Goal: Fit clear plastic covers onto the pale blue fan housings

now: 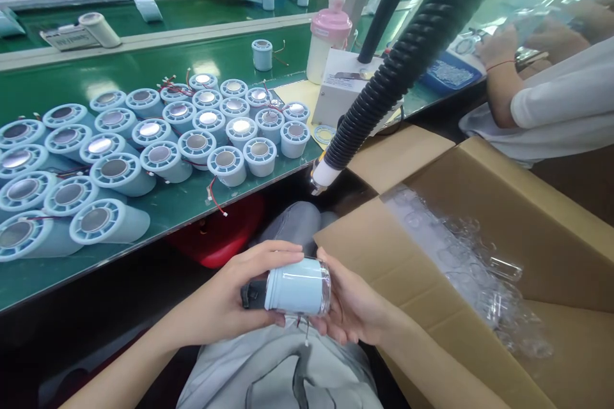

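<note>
A light-blue cylindrical housing [295, 286] lies sideways above my lap, with a clear plastic cover [327, 286] over its right end. My left hand [249, 284] wraps round its left end, where a black piece [254, 294] sticks out toward the palm. The fingers of my right hand [348, 300] grip the covered right end. A short wire with a small plug hangs below the housing. On the bench to the left stand several similar light-blue housings [164, 162], their round silver centres facing up and thin red wires among them.
An open cardboard box [407, 268] of clear plastic covers [499, 307] stands at my right. A black corrugated hose [384, 83] slants down over the green bench edge [192, 217]. A white box [336, 86] and pink-lidded bottle [330, 25] stand behind. Co-workers sit opposite and right.
</note>
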`<state>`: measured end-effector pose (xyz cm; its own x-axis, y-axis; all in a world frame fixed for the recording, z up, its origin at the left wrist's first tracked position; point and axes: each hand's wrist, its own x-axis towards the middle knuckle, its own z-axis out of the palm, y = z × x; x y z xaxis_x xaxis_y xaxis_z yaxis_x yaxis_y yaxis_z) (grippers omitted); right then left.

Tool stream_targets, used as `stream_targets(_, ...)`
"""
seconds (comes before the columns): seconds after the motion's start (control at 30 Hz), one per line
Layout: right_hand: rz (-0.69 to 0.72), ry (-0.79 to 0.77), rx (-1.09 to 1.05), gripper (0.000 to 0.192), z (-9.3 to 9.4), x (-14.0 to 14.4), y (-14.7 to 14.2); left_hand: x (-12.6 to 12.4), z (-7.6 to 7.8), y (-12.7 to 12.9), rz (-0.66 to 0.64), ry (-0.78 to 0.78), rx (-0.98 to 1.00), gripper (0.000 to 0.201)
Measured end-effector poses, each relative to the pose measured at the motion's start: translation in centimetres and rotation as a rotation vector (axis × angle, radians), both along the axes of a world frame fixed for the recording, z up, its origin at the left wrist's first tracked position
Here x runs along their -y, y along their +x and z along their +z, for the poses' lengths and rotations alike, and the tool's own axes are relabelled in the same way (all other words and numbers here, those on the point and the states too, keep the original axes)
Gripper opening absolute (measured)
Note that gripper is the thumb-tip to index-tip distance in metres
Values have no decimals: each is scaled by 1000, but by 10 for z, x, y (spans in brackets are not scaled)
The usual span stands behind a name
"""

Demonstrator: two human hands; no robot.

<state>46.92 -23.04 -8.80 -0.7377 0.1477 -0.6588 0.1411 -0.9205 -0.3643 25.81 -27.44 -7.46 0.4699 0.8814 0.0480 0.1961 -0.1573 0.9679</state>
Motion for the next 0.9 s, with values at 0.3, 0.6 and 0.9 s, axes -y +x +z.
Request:
stream_targets(0.3,-98,82,3,73,-14,-3,0,-8,0,-5,-2,-84,-104,75)
stream_targets(0.6,-333,125,-9,74,-59,-52,-20,-89,-19,-8,-81,-265,81,78)
stream_targets(0.9,-413,134,-127,75,-71,-81,-31,-129,-13,-9,-205,-264,122,70)
